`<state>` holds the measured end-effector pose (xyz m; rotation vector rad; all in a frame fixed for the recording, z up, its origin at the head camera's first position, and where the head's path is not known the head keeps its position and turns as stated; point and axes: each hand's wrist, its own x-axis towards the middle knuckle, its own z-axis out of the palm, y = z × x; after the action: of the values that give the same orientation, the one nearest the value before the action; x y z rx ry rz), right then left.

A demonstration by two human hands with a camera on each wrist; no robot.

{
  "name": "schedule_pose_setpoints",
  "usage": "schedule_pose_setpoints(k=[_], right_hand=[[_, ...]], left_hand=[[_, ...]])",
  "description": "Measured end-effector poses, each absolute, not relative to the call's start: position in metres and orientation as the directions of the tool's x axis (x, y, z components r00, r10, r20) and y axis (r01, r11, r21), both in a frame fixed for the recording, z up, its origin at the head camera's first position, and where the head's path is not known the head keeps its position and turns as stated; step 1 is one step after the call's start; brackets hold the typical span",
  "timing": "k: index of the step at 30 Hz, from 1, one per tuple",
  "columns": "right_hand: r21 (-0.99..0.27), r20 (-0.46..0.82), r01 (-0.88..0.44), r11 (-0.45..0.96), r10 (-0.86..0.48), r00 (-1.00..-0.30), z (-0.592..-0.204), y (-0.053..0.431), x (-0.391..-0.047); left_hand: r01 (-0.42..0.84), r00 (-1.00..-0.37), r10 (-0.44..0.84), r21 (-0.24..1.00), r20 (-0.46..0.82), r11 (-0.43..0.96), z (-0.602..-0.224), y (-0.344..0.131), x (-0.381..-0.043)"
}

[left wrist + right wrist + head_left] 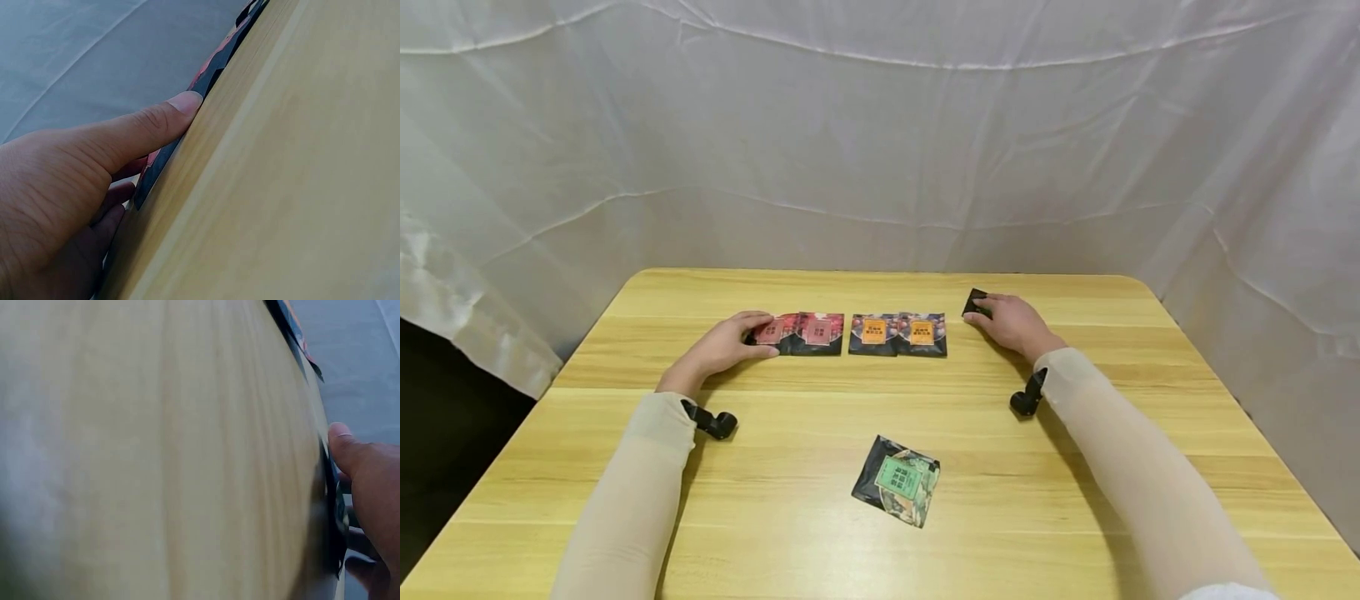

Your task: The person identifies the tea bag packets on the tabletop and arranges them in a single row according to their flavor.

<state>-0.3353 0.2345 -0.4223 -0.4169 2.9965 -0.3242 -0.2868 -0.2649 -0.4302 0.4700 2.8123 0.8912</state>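
My left hand grips the left red tea bag packet, thumb along its near edge and fingers at its far side. A second red tea bag packet lies against it, slightly overlapping. Towards the back right, my right hand holds a dark tea bag packet between thumb and fingers; most of its face is hidden under the hand. In the right wrist view this dark packet stands close over the tabletop. Between the hands lie two orange-labelled tea bag packets, side by side and overlapping.
A green-labelled tea bag packet lies turned askew nearer the front of the wooden table. White cloth hangs behind the table and along its sides. Both wrists carry a black camera mount.
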Motion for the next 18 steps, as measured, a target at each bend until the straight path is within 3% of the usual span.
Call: schedule_pose_setpoints(k=[7, 18], right_hand=[[-0.282, -0.063, -0.237, 0.93, -0.264, -0.962, -0.422, 0.236, -0.33], [-0.306, -0.075, -0.311, 0.9, -0.349, -0.934, -0.424, 0.25, -0.315]], left_hand=[[0.246, -0.938, 0.341, 0.58, -0.059, 0.776, -0.43, -0.265, -0.287], [0.251, -0.937, 0.345, 0.584, -0.053, 0.772, -0.429, -0.265, -0.286]])
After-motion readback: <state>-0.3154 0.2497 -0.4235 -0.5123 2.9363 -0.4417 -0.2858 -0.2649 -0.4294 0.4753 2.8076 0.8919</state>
